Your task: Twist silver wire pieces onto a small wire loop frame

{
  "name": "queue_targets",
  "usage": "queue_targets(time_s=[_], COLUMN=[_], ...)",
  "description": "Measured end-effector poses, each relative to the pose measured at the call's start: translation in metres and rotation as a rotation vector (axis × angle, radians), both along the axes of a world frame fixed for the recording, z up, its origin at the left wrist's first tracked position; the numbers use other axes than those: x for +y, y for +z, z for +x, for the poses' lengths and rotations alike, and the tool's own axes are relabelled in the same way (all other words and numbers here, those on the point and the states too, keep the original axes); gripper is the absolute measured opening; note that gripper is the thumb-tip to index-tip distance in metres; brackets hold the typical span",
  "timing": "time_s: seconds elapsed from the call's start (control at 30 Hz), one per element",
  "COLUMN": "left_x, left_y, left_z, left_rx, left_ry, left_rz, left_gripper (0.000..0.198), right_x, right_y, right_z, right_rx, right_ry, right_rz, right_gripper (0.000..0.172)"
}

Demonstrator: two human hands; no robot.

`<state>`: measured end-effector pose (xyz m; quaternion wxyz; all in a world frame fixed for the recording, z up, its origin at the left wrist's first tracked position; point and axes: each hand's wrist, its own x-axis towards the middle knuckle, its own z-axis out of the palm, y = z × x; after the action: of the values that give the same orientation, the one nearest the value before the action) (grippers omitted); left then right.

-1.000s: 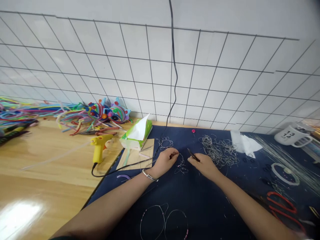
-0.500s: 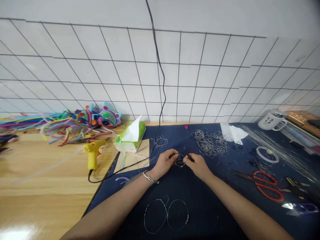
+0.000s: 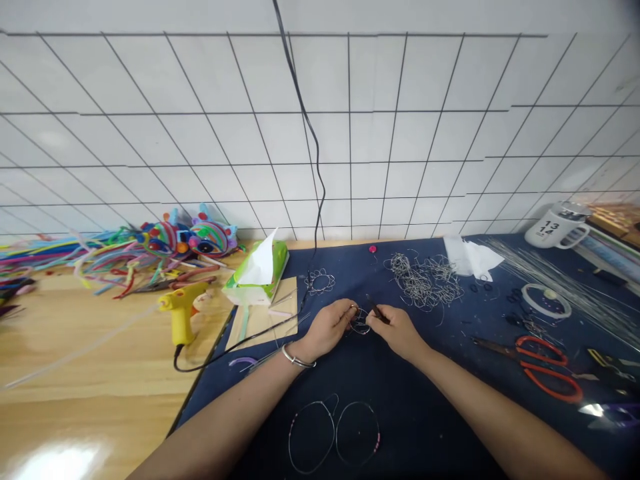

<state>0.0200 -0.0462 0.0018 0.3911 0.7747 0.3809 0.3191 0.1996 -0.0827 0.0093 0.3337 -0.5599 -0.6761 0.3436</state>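
Note:
My left hand (image 3: 331, 325) pinches a small looped wire shape (image 3: 360, 325) just above the dark blue mat, thumb and forefinger pressed together at its upper left. My right hand (image 3: 397, 331) is closed around a slim dark tool (image 3: 377, 312), its tip pointing up and away; the kind of tool is not clear, as fingers cover most of it. The right fingertips are beside the wire shape's right edge. Closer to me on the mat lie two joined wire rings (image 3: 334, 433) with a few pink beads. A flower-like wire ring (image 3: 320, 281) rests beyond my left hand.
A tangled heap of wire (image 3: 425, 280) lies behind my right hand. Orange-handled scissors (image 3: 547, 370), a white ring (image 3: 546, 301) and a mug (image 3: 555, 227) are to the right. Leftward are a tissue pack (image 3: 257, 273), a yellow glue gun (image 3: 183, 313) and a black cord (image 3: 320, 193).
The camera view has shifted slightly, so the scissors and mug appear further right. Both hands stay nearly in place on the wire shape and tool; the tool's tip shows a little more.

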Motion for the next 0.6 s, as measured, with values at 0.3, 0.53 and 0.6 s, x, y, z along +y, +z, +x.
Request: queue_targets(time_s=[0.3, 0.53, 0.6], left_x=[-0.0001, 0.0033, 0.0034], left_y=[0.0041, 0.0037, 0.0033], left_z=[-0.0015, -0.004, -0.0033], left_rx=[0.117, 0.099, 0.027], left_ry=[0.01, -0.052, -0.058], left_rz=[0.115, 0.05, -0.018], left_gripper=[0.033, 0.032, 0.034], right_x=[-0.0016, 0.0003, 0.0011], right_y=[-0.001, -0.0024, -0.0008], right_z=[-0.0033, -0.0028, -0.0022], right_rx=[-0.023, -0.027, -0.018], right_ry=[0.002, 0.011, 0.01], right_rz=[0.041, 0.024, 0.011], right_gripper=[0.021, 0.022, 0.022])
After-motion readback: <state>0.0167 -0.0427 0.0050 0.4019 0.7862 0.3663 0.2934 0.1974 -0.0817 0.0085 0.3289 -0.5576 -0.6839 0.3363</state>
